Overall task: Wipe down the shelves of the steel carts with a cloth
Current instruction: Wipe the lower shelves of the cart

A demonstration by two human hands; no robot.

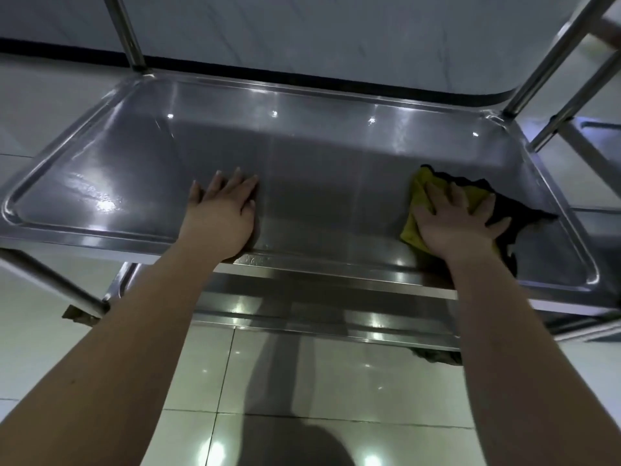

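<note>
Your right hand lies flat with fingers spread, pressing the cloth onto the shelf — nothing is gripped, and the open palm likely serves to spread pressure over a wide patch of steel. The cloth sits at the shelf's right end, near the front rim. It is yellow under your palm and dark beyond your fingers; whether that is one cloth or two cannot be told. Your left hand, also flat and holding nothing, rests on bare steel near the front rim, probably to steady the cart against the wiping push. Outward, the posts are cut off at the top, the lower shelf shows only its front strip, and a dark scrap under its edge is too indistinct to name.
</note>
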